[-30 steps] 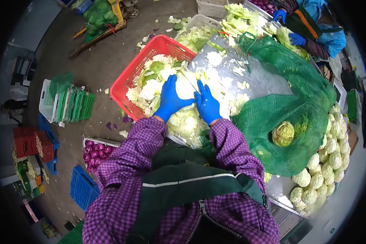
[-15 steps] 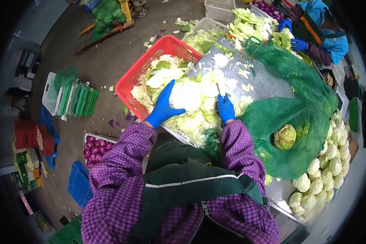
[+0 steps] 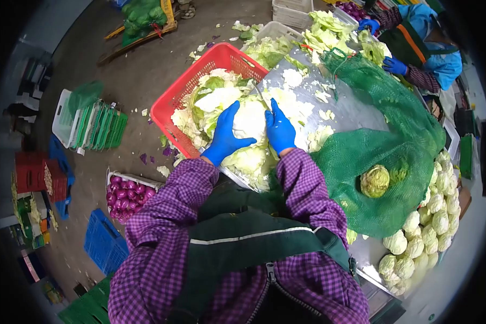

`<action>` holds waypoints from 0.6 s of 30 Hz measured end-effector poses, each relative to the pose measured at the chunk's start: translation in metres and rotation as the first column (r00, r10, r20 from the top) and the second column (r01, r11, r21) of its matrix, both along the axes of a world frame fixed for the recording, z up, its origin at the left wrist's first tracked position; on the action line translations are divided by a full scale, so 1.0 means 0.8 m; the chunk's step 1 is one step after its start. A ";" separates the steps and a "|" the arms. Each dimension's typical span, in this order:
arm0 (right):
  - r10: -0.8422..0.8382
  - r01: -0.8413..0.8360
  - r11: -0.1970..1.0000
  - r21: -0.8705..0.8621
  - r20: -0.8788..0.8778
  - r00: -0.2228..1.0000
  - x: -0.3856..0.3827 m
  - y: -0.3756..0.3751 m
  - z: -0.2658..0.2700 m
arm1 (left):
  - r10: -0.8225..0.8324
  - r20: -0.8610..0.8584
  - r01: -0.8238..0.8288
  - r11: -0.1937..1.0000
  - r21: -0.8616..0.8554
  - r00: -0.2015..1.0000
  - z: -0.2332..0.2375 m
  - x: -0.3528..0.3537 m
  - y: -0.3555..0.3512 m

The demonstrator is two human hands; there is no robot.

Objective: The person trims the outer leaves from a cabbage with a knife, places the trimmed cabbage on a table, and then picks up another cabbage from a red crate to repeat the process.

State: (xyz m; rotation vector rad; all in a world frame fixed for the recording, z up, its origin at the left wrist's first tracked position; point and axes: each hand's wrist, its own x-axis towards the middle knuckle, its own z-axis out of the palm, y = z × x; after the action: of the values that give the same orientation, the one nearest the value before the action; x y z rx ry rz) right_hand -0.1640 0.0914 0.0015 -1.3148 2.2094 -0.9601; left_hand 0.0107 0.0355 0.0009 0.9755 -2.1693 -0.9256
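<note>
A pale, trimmed cabbage [image 3: 249, 117] sits between my two blue-gloved hands over the leaf pile. My left hand [image 3: 225, 136] wraps its left side, thumb apart from the fingers. Against its right side rests my right hand [image 3: 281, 129], with a thin knife [image 3: 260, 94] at its fingers, the blade pointing up and away; the handle is mostly hidden. Loose cabbage leaves [image 3: 248, 164] lie below and around. Just beyond my left hand, a red crate [image 3: 170, 100] is heaped with leaves.
Green netting [image 3: 351, 156] covers part of the metal table [image 3: 356, 110], with one yellowish cabbage [image 3: 375, 181] on it. Whole cabbages [image 3: 416, 245] are piled at right. A co-worker's gloved hand [image 3: 395, 66] is at the far right. Red onions [image 3: 127, 197] fill a crate at left.
My right hand has moved left with the knife, from beside the cabbage onto its right side. My left hand has shifted slightly right. The co-worker's hands have moved apart.
</note>
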 end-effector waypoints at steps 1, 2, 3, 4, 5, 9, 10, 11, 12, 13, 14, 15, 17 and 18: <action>-0.007 0.000 0.996 0.090 0.080 0.997 -0.009 -0.002 0.010 | -0.006 0.018 0.007 0.999 -0.047 1.000 0.002 -0.001 -0.001; -0.019 0.012 0.996 0.093 0.081 0.997 -0.018 -0.003 0.009 | -0.018 0.019 0.019 0.999 -0.044 1.000 0.003 0.000 0.000; -0.061 0.036 0.982 0.187 0.130 0.990 -0.029 -0.008 0.008 | -0.050 0.012 0.050 0.998 -0.029 0.999 0.006 0.002 -0.001; -0.104 0.052 0.960 0.275 0.177 0.979 -0.041 -0.015 0.005 | -0.079 0.006 0.079 0.997 -0.019 0.997 0.009 0.005 -0.004; -0.091 0.087 0.996 0.032 0.201 0.975 -0.058 -0.021 -0.053 | -0.082 0.006 0.082 0.996 -0.031 0.997 0.010 0.012 -0.005; -0.206 0.112 0.976 0.189 0.610 0.765 -0.068 0.001 -0.046 | -0.249 -0.005 0.248 0.965 0.084 0.969 0.011 0.046 -0.015; -0.213 0.093 0.973 0.211 0.669 0.712 -0.070 0.011 -0.044 | -0.299 -0.029 0.299 0.937 0.183 0.954 0.018 0.051 -0.019; -0.218 0.072 0.971 0.228 0.724 0.654 -0.071 0.017 -0.043 | -0.337 -0.022 0.335 0.923 0.191 0.941 0.025 0.051 -0.025; -0.215 0.069 0.972 0.226 0.723 0.657 -0.072 0.020 -0.041 | -0.335 -0.024 0.333 0.924 0.189 0.942 0.030 0.049 -0.030; -0.255 0.107 0.962 0.250 0.696 0.671 -0.072 0.026 -0.036 | -0.360 0.022 0.348 0.916 0.200 0.933 0.035 0.043 -0.035; -0.297 0.145 0.950 0.275 0.667 0.683 -0.074 0.033 -0.030 | -0.384 0.065 0.363 0.907 0.214 0.921 0.039 0.036 -0.037; -0.186 0.145 0.978 0.149 0.324 0.927 -0.076 0.040 -0.024 | -0.343 0.097 0.307 0.911 0.274 0.934 0.042 0.024 -0.038; -0.156 0.154 0.984 -0.086 -0.020 0.987 -0.065 0.035 0.006 | -0.174 0.221 0.117 0.961 0.250 0.960 0.055 -0.015 -0.031; -0.155 0.145 0.957 -0.250 -0.017 0.988 -0.056 0.028 0.023 | -0.002 0.339 -0.070 0.977 0.200 0.941 0.059 -0.033 -0.025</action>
State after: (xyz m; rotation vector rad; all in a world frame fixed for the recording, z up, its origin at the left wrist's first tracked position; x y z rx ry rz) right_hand -0.2085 0.1138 0.0199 -1.2906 2.3023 -1.3159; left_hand -0.0156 0.0157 0.0480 1.3568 -2.3580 -1.0497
